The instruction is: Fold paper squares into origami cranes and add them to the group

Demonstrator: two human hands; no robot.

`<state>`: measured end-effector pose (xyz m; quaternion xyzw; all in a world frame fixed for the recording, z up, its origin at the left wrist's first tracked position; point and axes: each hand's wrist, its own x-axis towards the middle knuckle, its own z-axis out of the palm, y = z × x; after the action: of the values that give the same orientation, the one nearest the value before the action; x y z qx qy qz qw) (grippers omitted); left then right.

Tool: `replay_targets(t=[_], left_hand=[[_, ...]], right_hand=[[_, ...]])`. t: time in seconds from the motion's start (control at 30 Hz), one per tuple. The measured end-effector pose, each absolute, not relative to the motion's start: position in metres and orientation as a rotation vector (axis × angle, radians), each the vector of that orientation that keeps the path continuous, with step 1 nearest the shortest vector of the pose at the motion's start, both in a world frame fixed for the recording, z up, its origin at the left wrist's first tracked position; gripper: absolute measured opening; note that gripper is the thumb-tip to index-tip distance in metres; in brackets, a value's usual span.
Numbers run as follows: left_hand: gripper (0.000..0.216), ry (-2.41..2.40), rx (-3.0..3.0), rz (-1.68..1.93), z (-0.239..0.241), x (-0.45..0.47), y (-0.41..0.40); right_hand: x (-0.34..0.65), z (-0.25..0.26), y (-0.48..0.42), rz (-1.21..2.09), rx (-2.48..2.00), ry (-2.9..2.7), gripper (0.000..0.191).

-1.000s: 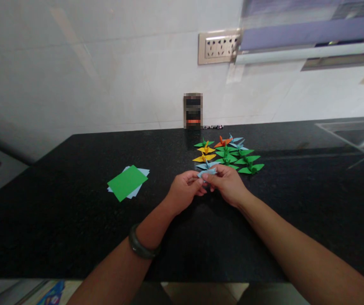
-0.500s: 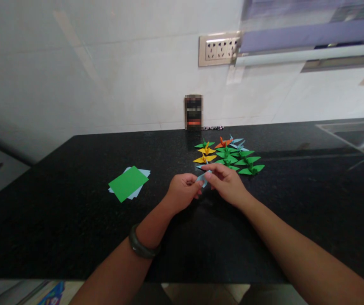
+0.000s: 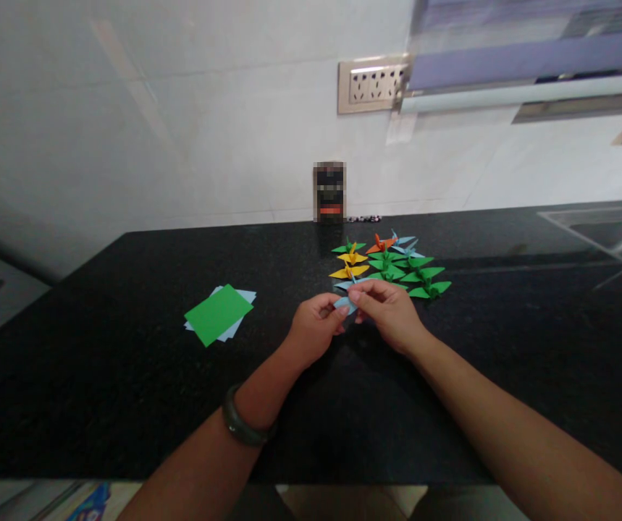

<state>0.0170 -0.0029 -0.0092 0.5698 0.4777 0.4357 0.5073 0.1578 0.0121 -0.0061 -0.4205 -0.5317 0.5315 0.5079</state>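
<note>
A small folded piece of light blue paper (image 3: pixel 345 305) is pinched between both hands above the black counter. My left hand (image 3: pixel 317 327) grips its left side between thumb and fingers. On its right side, my right hand (image 3: pixel 389 310) closes thumb and fingertips over the edge, hiding part of the folds. Just beyond my hands stand several folded paper cranes: yellow ones (image 3: pixel 350 271), green ones (image 3: pixel 424 275), an orange one (image 3: pixel 380 244) and light blue ones (image 3: pixel 409 250). My right hand partly covers the nearest cranes.
To the left on the black counter (image 3: pixel 126 391) lies a loose stack of paper, a green sheet (image 3: pixel 219 315) over light blue ones. A blurred dark box (image 3: pixel 330 192) and a beaded string (image 3: pixel 365 218) are by the wall. A socket panel (image 3: pixel 374 85) is above.
The light blue paper has turned slightly and shows less of its surface. My right hand's fingers have shifted on it, and more of the light blue crane behind shows.
</note>
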Motion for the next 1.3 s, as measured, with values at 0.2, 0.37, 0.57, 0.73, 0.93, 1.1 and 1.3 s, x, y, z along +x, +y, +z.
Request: replay_targets(t=[0.2,0.37,0.57,0.73,0.93,1.1,1.3], left_hand=[[0.017,1.189,1.526,1.033,-0.007,0.0137,-0.0038],[0.022,1.149,1.341,1.062,-0.006,0.0141,-0.0036],[0.033,1.023,1.025,1.071,-0.0093,0.013,-0.0008],[0.033,0.937,0.976,1.023,-0.0099,0.0137,-0.0008],[0.033,1.029,1.005,1.077,-0.0108,0.0141,0.0001],[0.032,1.045,1.064,1.079,-0.0105,0.0154,-0.0004],[0.025,1.262,1.226,1.235,-0.0065,0.0153,-0.0006]], right_hand=[[0.1543,-0.0101,0.0089,1.252,-1.086,-1.385,0.032],[0.1561,-0.0117,0.0101,1.328,-0.978,-1.335,0.045],[0.1558,-0.0095,0.0102,1.681,-0.86,-1.096,0.04],[0.1568,-0.0093,0.0071,1.677,-0.817,-1.202,0.029],[0.1584,-0.0115,0.0078,1.711,-0.84,-1.205,0.026],[0.1591,-0.0132,0.0091,1.681,-0.892,-1.229,0.024],[0.1564,-0.0094,0.0088,1.404,-1.011,-1.372,0.025]])
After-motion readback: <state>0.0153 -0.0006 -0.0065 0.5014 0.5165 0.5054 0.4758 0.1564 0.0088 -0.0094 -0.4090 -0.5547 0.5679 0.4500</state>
